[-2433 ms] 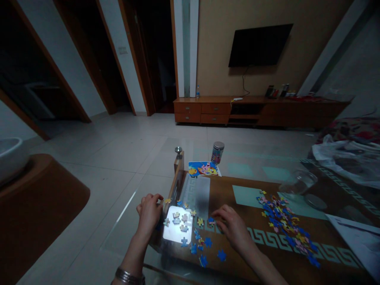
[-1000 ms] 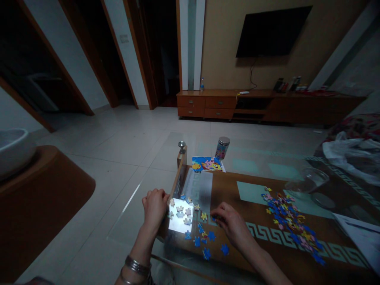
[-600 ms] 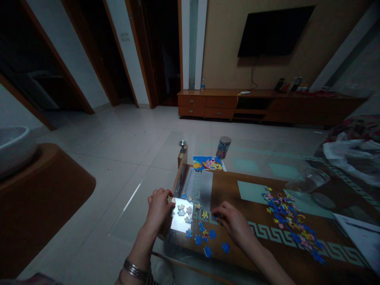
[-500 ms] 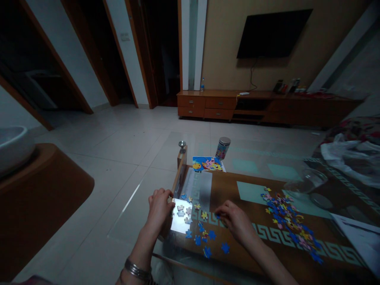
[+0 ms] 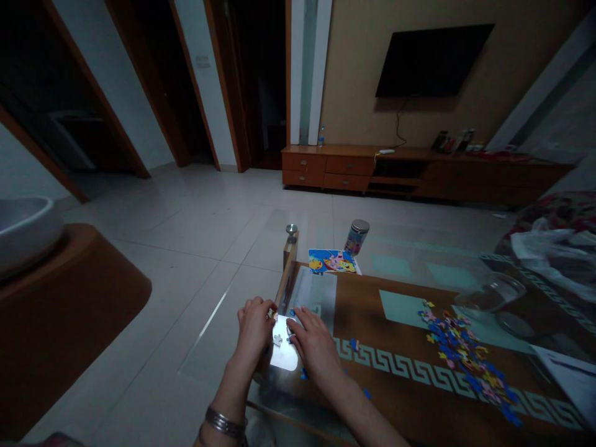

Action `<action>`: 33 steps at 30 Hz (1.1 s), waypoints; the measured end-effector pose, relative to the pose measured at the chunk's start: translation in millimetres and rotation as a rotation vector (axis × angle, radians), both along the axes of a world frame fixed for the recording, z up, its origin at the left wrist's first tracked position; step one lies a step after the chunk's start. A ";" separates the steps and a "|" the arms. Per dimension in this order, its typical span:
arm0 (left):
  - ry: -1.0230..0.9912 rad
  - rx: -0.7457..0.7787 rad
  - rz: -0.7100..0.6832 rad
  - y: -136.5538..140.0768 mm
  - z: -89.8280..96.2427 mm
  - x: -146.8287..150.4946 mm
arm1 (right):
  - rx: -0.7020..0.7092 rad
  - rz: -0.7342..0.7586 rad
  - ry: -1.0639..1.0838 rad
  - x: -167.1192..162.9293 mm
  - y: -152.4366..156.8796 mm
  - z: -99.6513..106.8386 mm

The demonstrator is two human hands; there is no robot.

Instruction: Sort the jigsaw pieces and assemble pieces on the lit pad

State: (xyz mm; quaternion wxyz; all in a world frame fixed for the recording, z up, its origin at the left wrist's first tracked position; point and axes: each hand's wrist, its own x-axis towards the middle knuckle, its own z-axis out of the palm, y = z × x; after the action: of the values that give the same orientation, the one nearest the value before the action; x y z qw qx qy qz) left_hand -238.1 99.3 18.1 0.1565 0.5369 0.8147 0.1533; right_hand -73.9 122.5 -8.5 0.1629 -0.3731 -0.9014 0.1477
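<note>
My left hand [image 5: 254,326] is at the table's left edge, fingers curled in, their tips closed on a small pale pinkish puzzle piece [image 5: 275,317]. Across a bright white patch [image 5: 285,359] on the glass reaches my right hand [image 5: 317,343]; its thumb and fingertips close around a puzzle piece [image 5: 289,331], partly covered. Between the hands lies a grey-looking puzzle piece [image 5: 277,339]. A blue puzzle piece [image 5: 354,344] rests to the right of my right hand, which hides most of the loose pieces beneath it.
A heap of mixed puzzle pieces [image 5: 470,357] spreads over the glass table's right side. Behind are a cartoon picture card [image 5: 333,261] and a lidded tin [image 5: 357,237]. A clear glass jar [image 5: 491,292] lies on its side, near a paper sheet [image 5: 565,379] and a plastic bag [image 5: 554,251].
My right hand has moved left onto the white patch, close to my left hand. The blue piece at its fingertips is now left behind on the table. My left hand stays put.
</note>
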 end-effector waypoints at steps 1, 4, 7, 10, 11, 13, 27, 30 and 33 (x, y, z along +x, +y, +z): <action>-0.009 -0.001 0.003 -2.1 -0.1 -2.7 | 0.006 0.013 0.001 2.4 1.0 -1.9; -0.061 -0.011 0.010 -15.5 -1.2 -8.2 | -0.017 0.067 0.016 20.0 5.1 -4.6; -0.137 -0.024 0.000 -33.8 -5.3 -8.1 | -0.090 0.136 0.073 43.1 7.2 -3.6; -0.198 -0.023 -0.030 -45.3 -10.7 -5.3 | -0.155 0.144 0.208 66.3 10.7 1.9; -0.213 -0.022 -0.042 -46.5 -12.0 -4.6 | -0.161 0.114 0.253 74.1 13.6 5.0; -0.234 -0.023 -0.067 -45.8 -13.4 -3.9 | -0.138 0.017 0.320 90.0 22.3 12.8; -0.343 -0.088 -0.258 -42.1 -8.4 14.0 | -0.210 -0.186 0.216 135.8 54.4 25.6; -0.349 -0.095 -0.275 -44.8 -7.8 16.6 | -0.218 -0.163 0.136 130.0 46.6 23.7; -0.335 -0.084 -0.266 -47.6 -8.7 16.3 | -0.198 -0.140 0.063 121.2 37.4 24.2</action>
State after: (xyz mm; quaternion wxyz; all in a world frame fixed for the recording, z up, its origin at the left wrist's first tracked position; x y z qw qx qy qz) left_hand -221.8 51.7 9.4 0.3307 0.5999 0.7048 0.1843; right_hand 47.3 160.0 15.8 0.1632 -0.4445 -0.8486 0.2360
